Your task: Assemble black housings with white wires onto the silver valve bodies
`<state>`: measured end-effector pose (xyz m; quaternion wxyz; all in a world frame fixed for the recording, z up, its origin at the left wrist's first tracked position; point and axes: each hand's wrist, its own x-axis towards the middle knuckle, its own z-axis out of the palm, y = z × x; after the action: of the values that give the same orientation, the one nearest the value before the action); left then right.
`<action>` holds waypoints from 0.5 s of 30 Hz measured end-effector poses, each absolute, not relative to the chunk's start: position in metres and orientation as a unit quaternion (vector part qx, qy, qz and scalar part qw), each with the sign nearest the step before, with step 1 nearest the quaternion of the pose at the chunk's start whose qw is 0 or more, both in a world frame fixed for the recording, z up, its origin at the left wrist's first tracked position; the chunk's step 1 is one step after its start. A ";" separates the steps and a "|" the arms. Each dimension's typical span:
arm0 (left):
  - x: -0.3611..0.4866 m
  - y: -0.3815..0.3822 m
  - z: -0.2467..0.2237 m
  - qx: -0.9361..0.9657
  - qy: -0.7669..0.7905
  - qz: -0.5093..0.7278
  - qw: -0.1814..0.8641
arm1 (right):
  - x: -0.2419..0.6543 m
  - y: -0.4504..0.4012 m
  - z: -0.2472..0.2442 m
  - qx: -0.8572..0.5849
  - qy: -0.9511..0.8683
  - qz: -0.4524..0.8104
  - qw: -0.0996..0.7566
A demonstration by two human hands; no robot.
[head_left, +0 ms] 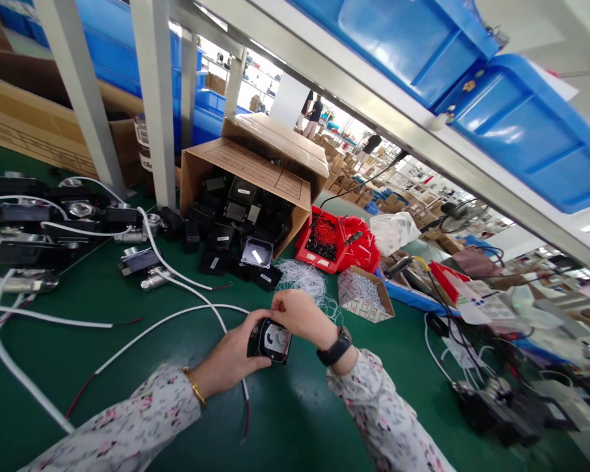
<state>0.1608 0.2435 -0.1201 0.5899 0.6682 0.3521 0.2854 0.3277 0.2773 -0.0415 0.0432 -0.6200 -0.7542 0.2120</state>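
Observation:
My left hand (233, 357) grips a small black box-shaped housing (271, 341) with a pale inner face, held just above the green bench mat (128, 367). My right hand (299, 314) curls over the housing's top edge, fingertips pressing on it. A white cable (172, 318) with red and black ends runs under my hands. A black watch sits on my right wrist, a gold bangle on the left.
A tipped cardboard box (248, 177) spills several black housings toward me. Finished units with white cables (54, 223) lie at left. A red tray (322, 246), a small carton of screws (366, 295) and a white mesh pile (302, 275) sit beyond my hands. Tools and wires clutter the right.

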 end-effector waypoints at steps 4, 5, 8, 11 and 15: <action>0.159 0.245 -0.118 0.683 0.342 0.288 0.577 | 0.336 0.286 -0.043 -0.603 -0.758 0.247 0.036; 0.159 0.246 -0.118 0.686 0.341 0.285 0.576 | 0.339 0.287 -0.044 -0.600 -0.755 0.260 0.039; 0.158 0.248 -0.116 0.693 0.339 0.269 0.577 | 0.352 0.283 -0.048 -0.598 -0.735 0.313 0.063; 0.159 0.251 -0.118 0.697 0.338 0.267 0.573 | 0.364 0.268 -0.054 -0.607 -0.689 0.382 0.105; 0.160 0.250 -0.126 0.706 0.335 0.273 0.561 | 0.367 0.237 -0.069 -0.634 -0.577 0.481 0.185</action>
<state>0.1596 0.2498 -0.1263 0.5613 0.7057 0.3352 0.2732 0.3670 0.2371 -0.0687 0.1849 -0.6338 -0.5766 0.4813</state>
